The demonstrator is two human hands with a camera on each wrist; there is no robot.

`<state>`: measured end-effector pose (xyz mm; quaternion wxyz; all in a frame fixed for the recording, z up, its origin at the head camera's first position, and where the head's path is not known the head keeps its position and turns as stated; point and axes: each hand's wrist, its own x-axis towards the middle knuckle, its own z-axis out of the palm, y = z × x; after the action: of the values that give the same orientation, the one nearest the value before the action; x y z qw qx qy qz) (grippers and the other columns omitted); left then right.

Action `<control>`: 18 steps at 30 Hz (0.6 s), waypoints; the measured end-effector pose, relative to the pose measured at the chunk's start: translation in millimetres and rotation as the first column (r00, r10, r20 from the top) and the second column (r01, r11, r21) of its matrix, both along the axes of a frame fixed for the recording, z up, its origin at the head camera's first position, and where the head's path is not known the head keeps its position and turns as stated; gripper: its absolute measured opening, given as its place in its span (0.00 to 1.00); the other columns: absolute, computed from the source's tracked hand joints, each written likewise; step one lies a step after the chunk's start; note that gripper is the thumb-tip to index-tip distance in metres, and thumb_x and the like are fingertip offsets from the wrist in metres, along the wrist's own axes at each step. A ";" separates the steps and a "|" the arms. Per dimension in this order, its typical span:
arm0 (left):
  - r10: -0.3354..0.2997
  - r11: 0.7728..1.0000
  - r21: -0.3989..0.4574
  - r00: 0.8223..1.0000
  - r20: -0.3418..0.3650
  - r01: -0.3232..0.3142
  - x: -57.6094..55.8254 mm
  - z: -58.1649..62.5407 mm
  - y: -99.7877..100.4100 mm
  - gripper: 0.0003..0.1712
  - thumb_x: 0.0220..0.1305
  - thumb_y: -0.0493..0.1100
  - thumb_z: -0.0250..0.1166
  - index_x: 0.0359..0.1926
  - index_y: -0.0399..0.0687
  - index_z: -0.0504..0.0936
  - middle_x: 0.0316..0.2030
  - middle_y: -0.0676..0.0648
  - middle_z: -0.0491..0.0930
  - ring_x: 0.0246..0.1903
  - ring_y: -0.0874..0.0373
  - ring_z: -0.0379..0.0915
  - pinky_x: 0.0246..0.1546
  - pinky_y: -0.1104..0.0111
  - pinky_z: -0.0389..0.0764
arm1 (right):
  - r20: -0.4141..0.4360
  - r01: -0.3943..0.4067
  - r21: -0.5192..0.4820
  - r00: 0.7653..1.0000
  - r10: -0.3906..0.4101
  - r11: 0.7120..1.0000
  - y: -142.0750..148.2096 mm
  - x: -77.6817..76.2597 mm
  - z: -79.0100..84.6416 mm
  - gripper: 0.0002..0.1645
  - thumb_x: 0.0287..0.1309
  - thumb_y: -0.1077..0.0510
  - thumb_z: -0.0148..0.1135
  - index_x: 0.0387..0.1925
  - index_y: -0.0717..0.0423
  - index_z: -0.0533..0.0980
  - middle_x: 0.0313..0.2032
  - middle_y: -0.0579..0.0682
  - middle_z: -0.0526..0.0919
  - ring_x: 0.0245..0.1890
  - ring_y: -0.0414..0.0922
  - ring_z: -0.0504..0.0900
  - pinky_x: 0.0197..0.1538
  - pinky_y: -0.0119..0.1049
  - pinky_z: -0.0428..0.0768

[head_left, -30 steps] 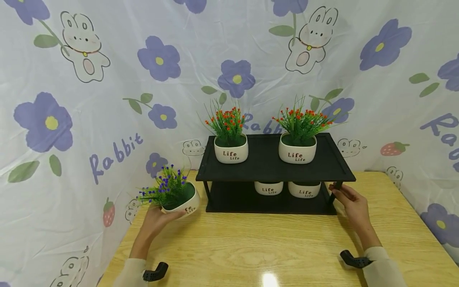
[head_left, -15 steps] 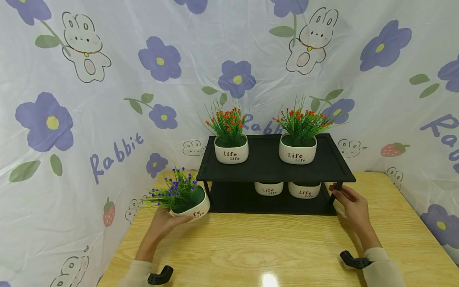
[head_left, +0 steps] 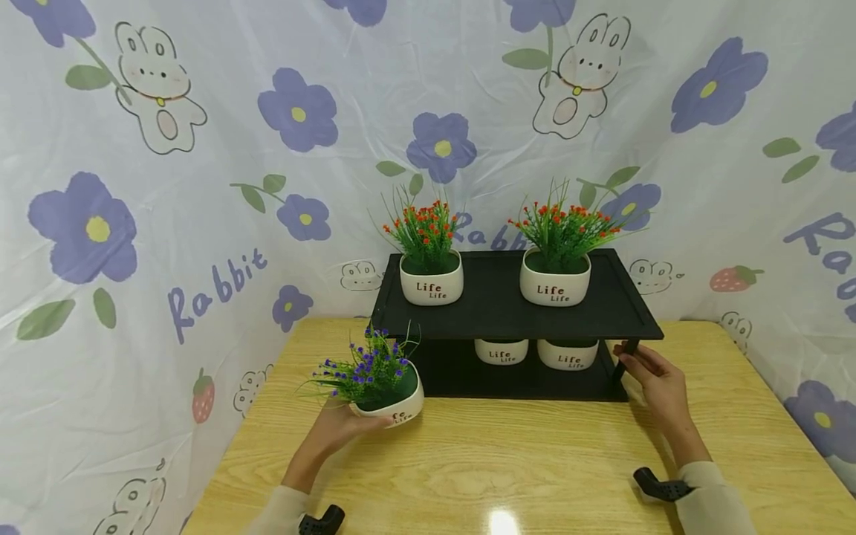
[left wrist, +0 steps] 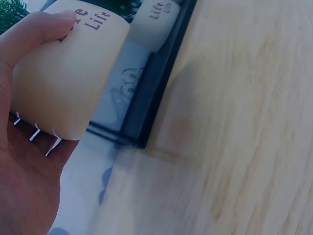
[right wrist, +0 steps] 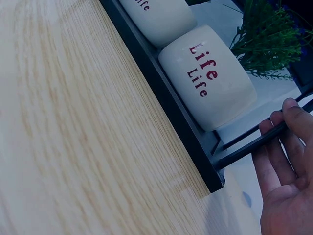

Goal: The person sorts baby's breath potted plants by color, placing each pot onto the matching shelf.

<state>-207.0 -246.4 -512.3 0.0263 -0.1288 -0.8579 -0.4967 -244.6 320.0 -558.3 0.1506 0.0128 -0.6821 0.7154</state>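
Note:
My left hand (head_left: 341,425) holds a white oval flowerpot (head_left: 411,407) of purple artificial flowers (head_left: 364,365), tilted, in front of the left end of a black two-tier shelf (head_left: 495,323). In the left wrist view the thumb lies across the pot's "Life" lettering, and fingertips show under its base. At the shelf's right front corner, my right hand (head_left: 660,385) grips the thin black post (right wrist: 249,146) between thumb and fingers. Two white pots, one (head_left: 503,352) left of the other (head_left: 568,356), stand on the lower tier; the upper tier mostly hides their plants in the head view.
On the upper tier are two white pots with orange-red flowers, one at left (head_left: 432,286) and one at right (head_left: 555,286). The shelf stands on a wood-grain table (head_left: 508,461), close to a patterned curtain (head_left: 374,67) that hangs behind and at the sides.
My left hand has carried the purple-flowered pot rightward and slightly toward me, from beside the shelf to in front of its left corner. The right hand stays on the post.

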 end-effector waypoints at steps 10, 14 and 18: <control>-0.032 0.997 -0.074 0.999 0.036 0.035 -14.6 -11.4 26.6 0.52 0.49 0.50 0.87 0.74 0.49 0.75 0.63 0.45 0.84 0.62 0.46 0.82 0.63 0.54 0.81 | 0.016 0.004 0.003 1.000 -0.004 1.000 0.6 -0.3 -1.5 0.28 0.73 0.58 0.67 0.69 0.65 0.76 0.49 0.33 0.92 0.50 0.25 0.88 0.54 0.16 0.80; -0.056 0.992 -0.113 0.998 -0.007 0.055 -22.5 -13.3 35.8 0.53 0.49 0.50 0.87 0.75 0.47 0.74 0.64 0.44 0.83 0.63 0.45 0.81 0.64 0.51 0.81 | 0.005 -0.006 -0.004 1.000 0.006 1.000 1.6 -1.9 -0.9 0.28 0.74 0.58 0.67 0.69 0.66 0.76 0.49 0.33 0.92 0.50 0.26 0.88 0.54 0.17 0.81; -0.084 0.991 -0.108 0.996 -0.031 0.080 -30.6 -16.1 43.9 0.53 0.49 0.50 0.88 0.75 0.48 0.73 0.65 0.45 0.83 0.63 0.46 0.81 0.65 0.50 0.80 | 0.015 0.000 0.011 1.000 0.000 1.000 2.2 -2.0 -0.4 0.28 0.74 0.57 0.67 0.69 0.65 0.76 0.49 0.32 0.91 0.50 0.25 0.88 0.54 0.16 0.80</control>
<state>-237.6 -202.5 -528.4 0.0143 -0.1740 -0.8767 -0.4483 -246.6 322.1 -558.8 0.1455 0.0083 -0.6871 0.7118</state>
